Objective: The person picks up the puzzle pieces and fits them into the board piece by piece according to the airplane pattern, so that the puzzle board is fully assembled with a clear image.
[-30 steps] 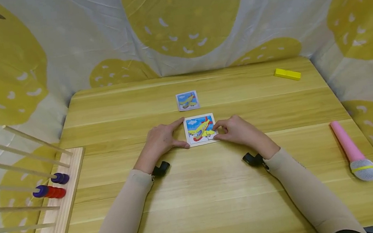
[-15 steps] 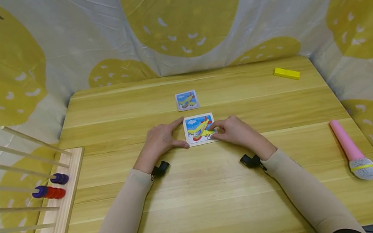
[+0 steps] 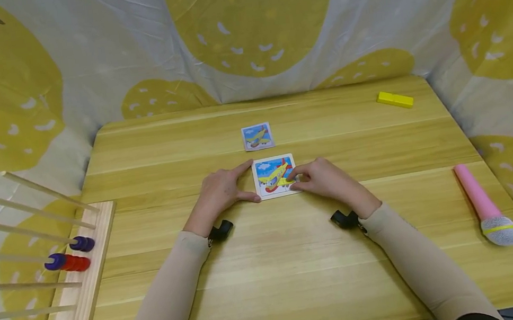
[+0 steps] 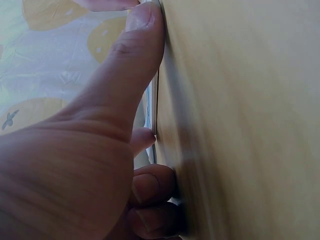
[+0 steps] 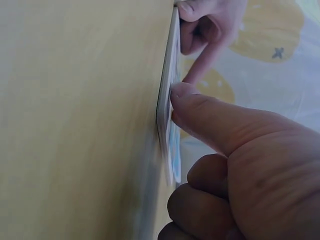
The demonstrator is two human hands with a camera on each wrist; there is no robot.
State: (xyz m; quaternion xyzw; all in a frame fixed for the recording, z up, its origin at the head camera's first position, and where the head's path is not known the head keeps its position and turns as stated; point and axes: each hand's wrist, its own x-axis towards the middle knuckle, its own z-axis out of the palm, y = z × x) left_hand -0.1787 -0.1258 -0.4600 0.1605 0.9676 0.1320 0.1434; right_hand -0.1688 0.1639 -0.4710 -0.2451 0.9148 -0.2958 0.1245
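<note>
In the head view, a small square jigsaw puzzle (image 3: 264, 168) with a yellow and red airplane lies in a pale tray frame mid-table. My left hand (image 3: 218, 190) steadies its left side, straight index finger at the far corner and thumb at the near one. With thumb and index finger, my right hand (image 3: 320, 178) pinches a puzzle piece (image 3: 286, 187) at the lower right; fingertips partly cover it. In the right wrist view the thumb (image 5: 200, 112) presses onto the puzzle near its edge. Behind it lies a matching airplane picture card (image 3: 257, 137).
On the left stands a wooden peg rack (image 3: 102, 275) with red and purple beads on some pegs. A pink toy microphone (image 3: 479, 194) lies at the right. At the back right is a yellow block (image 3: 395, 99). A fruit-print curtain (image 3: 137, 46) hangs behind the table (image 3: 277, 285).
My right hand has shifted slightly left, and the lower-right puzzle piece has moved left with it, nearer its neighbours. The left hand keeps its place at the puzzle's left edge.
</note>
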